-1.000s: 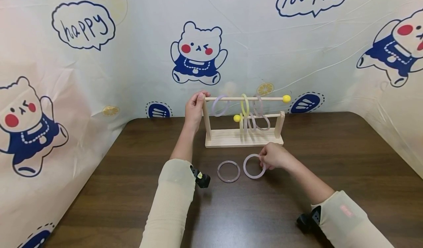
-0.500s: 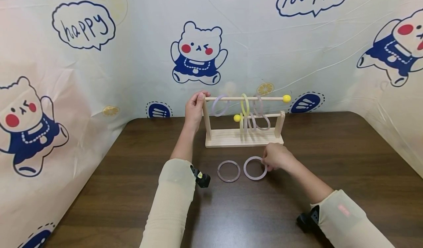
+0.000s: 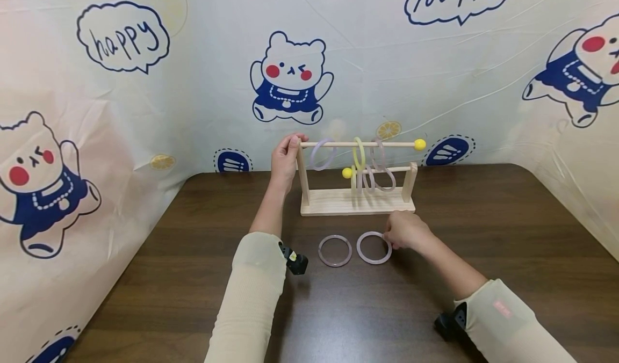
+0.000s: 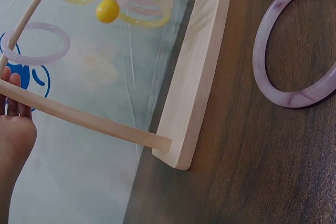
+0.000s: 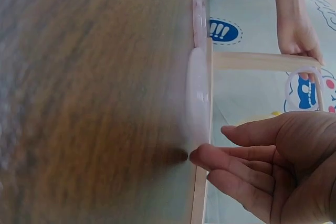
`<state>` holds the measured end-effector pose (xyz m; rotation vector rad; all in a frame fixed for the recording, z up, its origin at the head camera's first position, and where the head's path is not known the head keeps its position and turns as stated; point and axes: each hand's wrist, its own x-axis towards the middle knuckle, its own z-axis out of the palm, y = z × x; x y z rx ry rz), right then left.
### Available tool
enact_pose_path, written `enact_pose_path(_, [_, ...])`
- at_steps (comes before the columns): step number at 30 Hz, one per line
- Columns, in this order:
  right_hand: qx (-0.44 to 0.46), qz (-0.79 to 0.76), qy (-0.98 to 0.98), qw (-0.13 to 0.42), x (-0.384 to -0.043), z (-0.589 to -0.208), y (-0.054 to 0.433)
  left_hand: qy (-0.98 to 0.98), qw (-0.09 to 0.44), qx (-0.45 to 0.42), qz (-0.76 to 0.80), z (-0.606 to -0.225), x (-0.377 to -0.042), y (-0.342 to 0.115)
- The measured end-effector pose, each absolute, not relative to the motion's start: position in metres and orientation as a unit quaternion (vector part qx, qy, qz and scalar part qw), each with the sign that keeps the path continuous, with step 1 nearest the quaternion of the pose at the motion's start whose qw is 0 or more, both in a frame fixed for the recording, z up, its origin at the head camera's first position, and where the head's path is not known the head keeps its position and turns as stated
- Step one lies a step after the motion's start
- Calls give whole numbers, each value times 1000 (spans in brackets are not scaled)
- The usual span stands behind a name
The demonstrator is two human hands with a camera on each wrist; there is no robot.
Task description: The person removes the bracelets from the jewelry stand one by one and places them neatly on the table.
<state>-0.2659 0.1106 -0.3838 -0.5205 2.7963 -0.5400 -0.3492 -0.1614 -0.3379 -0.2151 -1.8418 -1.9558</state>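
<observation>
My left hand (image 3: 284, 161) grips the upper end of the left post of a wooden bangle stand (image 3: 329, 203). Just in front of the stand, my right hand (image 3: 407, 230) is low over the table beside a pale lilac bangle (image 3: 374, 262). In the right wrist view, the thumb is apart from the fingers, and a fingertip is at the edge of that bangle (image 5: 197, 98), which lies flat. To its left lies a second, mauve bangle (image 3: 335, 266), untouched. It shows large in the left wrist view, with purple streaks.
A lilac bangle (image 3: 314, 157), a yellow bangle (image 3: 361, 158) and a pinkish one hang on the stand's upper bar. Several more hang on the lower bar. Yellow balls (image 3: 419, 145) cap the bars. Behind the brown table (image 3: 217, 298) hangs a printed cloth (image 3: 208, 94).
The pale lilac bangle, tilted up in my right hand's fingers a second ago, has come down flat on the table, slightly to the right. My left hand and the stand have stayed still.
</observation>
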Motion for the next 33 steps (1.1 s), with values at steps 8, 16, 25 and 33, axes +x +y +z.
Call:
enact_pose_path(8, [-164,-179,963,114,-266,-383,111,-662,234,-85,-707,-340,-350,-161])
enact_pose_path(16, [-157,-194,963,100,-266,-383,111,-670,223,-81,-704,-321,-328,-154])
enact_pose_path(25, [-154,-209,964,61,-269,-379,111,-672,223,-77,-702,-322,-328,-154])
enact_pose_path(33, [-162,-248,955,-24,-271,-378,110,-666,222,-72,-708,-337,-347,-160])
